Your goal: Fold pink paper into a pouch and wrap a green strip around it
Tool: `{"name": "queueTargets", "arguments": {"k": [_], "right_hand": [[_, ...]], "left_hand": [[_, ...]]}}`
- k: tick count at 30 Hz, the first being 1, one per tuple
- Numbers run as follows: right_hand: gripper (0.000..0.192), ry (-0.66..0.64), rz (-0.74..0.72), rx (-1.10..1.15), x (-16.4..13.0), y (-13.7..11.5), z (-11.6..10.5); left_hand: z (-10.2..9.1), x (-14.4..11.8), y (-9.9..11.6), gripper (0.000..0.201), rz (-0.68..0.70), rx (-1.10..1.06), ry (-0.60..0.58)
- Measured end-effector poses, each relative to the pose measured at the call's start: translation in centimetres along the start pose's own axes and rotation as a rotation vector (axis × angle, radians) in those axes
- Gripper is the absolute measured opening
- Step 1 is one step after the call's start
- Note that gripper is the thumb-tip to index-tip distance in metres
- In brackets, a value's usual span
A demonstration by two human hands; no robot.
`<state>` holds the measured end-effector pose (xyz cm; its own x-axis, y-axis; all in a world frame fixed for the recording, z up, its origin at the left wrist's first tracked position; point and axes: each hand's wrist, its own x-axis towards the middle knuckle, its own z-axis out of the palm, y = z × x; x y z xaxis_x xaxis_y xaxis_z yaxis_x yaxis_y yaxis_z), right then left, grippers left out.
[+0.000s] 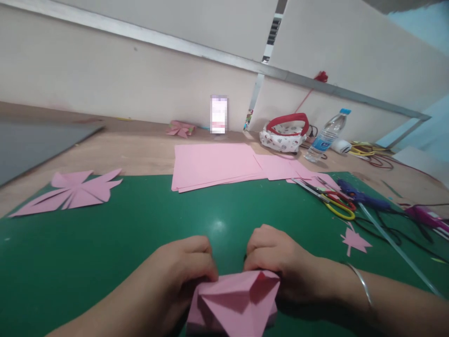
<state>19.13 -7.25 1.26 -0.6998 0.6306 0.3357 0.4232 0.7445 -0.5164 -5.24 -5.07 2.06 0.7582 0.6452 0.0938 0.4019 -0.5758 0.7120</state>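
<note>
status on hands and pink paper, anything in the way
Left hand, right hand both holding folded pink paper. Its near end out of frame. Nothing seen blocking; pink sheets lie beyond.

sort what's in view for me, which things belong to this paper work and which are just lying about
Likely part of the work:
folded pink paper, between left hand and right hand
pink sheets
cut-out pink flower
yellow-handled scissors, probably

Apparently just lying about:
water bottle
white pouch with red handle
</note>
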Motion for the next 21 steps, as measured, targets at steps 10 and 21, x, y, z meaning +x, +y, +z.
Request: {"name": "queueTargets", "arguments": {"k": [10, 21], "right_hand": [[0.014, -0.122, -0.137, -0.129, 0.5, 0.2, -0.3], [0.009, -0.238, -0.098, -0.137, 0.5, 0.2, -1.4]], "left_hand": [[-0.6, 0.4, 0.8, 0.026, -0.024, 0.14, -0.274], [-1.0, 0.0, 0.6, 0.028, -0.023, 0.265, -0.356]]}}
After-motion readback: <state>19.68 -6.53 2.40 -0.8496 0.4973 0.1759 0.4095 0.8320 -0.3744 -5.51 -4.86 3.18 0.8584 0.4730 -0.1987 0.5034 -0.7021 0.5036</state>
